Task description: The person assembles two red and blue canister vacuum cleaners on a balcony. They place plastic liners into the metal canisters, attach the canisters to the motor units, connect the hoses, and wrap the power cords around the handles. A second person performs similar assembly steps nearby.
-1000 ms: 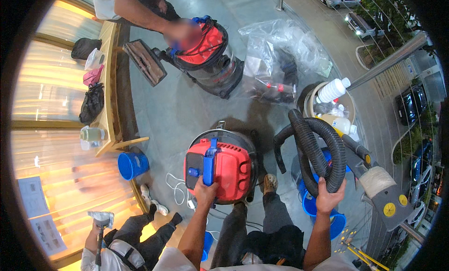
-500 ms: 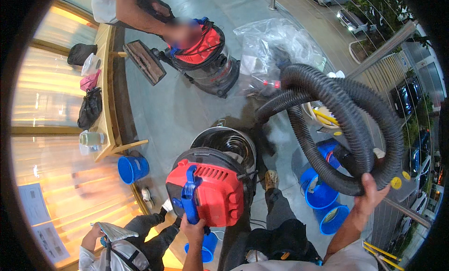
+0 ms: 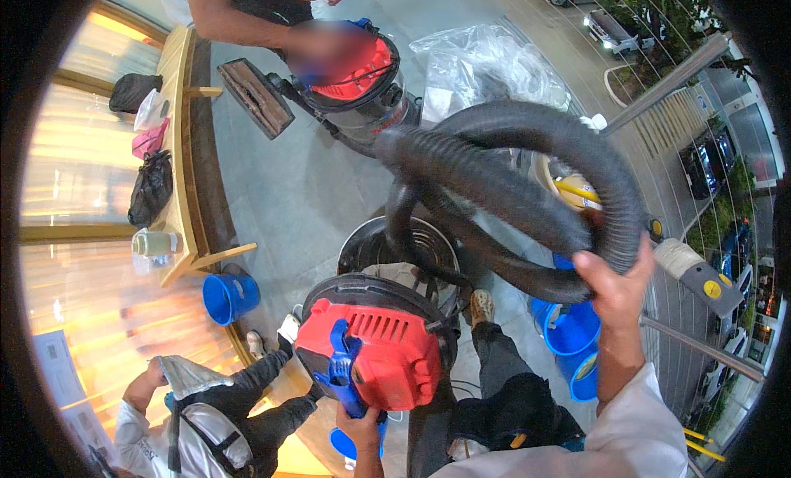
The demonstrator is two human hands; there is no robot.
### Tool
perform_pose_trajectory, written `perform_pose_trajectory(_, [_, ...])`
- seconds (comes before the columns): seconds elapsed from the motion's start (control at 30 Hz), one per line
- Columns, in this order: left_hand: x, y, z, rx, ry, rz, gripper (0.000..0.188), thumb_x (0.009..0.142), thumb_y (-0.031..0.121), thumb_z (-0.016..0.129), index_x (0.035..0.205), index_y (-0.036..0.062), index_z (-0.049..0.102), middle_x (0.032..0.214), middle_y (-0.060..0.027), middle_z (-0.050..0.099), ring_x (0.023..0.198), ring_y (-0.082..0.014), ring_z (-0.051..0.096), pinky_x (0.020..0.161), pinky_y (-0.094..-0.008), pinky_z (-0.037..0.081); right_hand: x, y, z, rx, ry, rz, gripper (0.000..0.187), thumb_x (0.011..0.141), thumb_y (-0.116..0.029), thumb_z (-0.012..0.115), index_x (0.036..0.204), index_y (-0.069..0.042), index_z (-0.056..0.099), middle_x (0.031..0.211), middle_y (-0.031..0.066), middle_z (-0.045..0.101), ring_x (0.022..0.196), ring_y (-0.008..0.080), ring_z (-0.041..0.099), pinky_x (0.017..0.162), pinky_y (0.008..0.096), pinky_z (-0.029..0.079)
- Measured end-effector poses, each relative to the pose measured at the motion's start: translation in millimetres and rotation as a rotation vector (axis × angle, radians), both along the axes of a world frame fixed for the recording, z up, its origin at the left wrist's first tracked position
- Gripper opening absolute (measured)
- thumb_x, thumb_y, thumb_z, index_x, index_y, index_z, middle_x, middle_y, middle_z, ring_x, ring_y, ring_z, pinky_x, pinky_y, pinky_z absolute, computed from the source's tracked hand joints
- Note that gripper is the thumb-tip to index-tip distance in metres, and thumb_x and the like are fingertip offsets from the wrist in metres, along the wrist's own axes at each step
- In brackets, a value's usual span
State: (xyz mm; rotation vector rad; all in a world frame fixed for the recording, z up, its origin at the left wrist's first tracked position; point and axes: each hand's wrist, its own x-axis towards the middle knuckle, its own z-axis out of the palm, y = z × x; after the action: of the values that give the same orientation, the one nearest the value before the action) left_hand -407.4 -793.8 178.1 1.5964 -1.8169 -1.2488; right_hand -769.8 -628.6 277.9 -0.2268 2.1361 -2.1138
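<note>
My left hand [image 3: 360, 428] is closed around the blue handle at the lower edge of a red and black vacuum cleaner head [image 3: 387, 354]. The head is tilted, lifted off beside an open drum [image 3: 356, 251] with a dark, shiny inside. A greyish cloth-like piece shows between the two. My right hand [image 3: 616, 284] grips a thick coiled black ribbed hose [image 3: 535, 124]. Loops of this hose spread leftward, and one hangs over the drum's mouth. Motion blurs part of the coil.
Another person's arm [image 3: 239, 25] reaches to a second red vacuum cleaner [image 3: 362, 74] with a floor nozzle [image 3: 255, 99]. Blue buckets [image 3: 231, 297] stand left and right. A clear plastic bag [image 3: 486, 62], a wooden bench [image 3: 183, 173], a metal railing [image 3: 709, 354] and a seated person [image 3: 214, 428] surround me.
My right hand has swung the coiled hose left, so that its loops now reach over the drum. The vacuum head in my left hand has shifted slightly right and down.
</note>
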Motion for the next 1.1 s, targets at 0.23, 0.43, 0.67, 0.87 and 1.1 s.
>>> perform_pose_trajectory(0.23, [22, 8, -6, 0.059, -0.013, 0.040, 0.044, 0.050, 0.007, 0.073, 0.090, 0.0000, 0.056, 0.079, -0.0029, 0.057, 0.069, -0.0134, 0.052, 0.065, -0.0265, 0.043, 18, -61, -22, 0.054, 0.135, 0.123, 0.047, 0.063, -0.001, 0.069, 0.106, 0.003, 0.050, 0.093, 0.0071, 0.058, 0.083, 0.0118, 0.053, 0.077, 0.0262, 0.042])
perform_pose_trajectory(0.43, [35, 12, -13, -0.009, 0.037, 0.001, 0.041, 0.050, 0.004, 0.071, 0.088, 0.0007, 0.056, 0.076, -0.0021, 0.057, 0.067, -0.0113, 0.051, 0.063, -0.0256, 0.043, 12, -122, -45, 0.111, 0.008, 0.360, 0.045, 0.061, -0.006, 0.071, 0.101, 0.001, 0.052, 0.093, 0.0069, 0.059, 0.082, 0.0140, 0.056, 0.078, 0.0274, 0.043])
perform_pose_trajectory(0.67, [40, 15, -26, -0.008, 0.017, 0.057, 0.031, 0.047, 0.009, 0.072, 0.074, 0.0035, 0.057, 0.062, -0.0016, 0.055, 0.054, -0.0120, 0.049, 0.053, -0.0275, 0.042, 4, -208, -124, 0.505, 0.225, 0.635, 0.047, 0.060, -0.013, 0.069, 0.103, -0.004, 0.052, 0.086, 0.0164, 0.061, 0.083, 0.0298, 0.060, 0.075, 0.0347, 0.045])
perform_pose_trajectory(0.87, [40, 12, -21, 0.004, -0.013, 0.058, 0.031, 0.046, 0.012, 0.073, 0.073, 0.0041, 0.059, 0.061, -0.0049, 0.057, 0.053, -0.0149, 0.053, 0.054, -0.0290, 0.044, -9, -209, -180, 0.317, 0.163, 0.815, 0.051, 0.060, -0.010, 0.072, 0.104, 0.001, 0.050, 0.087, 0.0061, 0.058, 0.082, 0.0172, 0.055, 0.080, 0.0293, 0.042])
perform_pose_trajectory(1.1, [64, 4, -23, 0.028, -0.193, -0.106, 0.034, 0.047, 0.017, 0.074, 0.077, 0.0043, 0.062, 0.063, -0.0082, 0.060, 0.057, -0.0178, 0.058, 0.058, -0.0310, 0.047, -18, -185, -187, 0.153, -0.501, 0.592, 0.043, 0.061, -0.003, 0.069, 0.101, 0.001, 0.052, 0.088, 0.0079, 0.058, 0.079, 0.0187, 0.056, 0.074, 0.0341, 0.046])
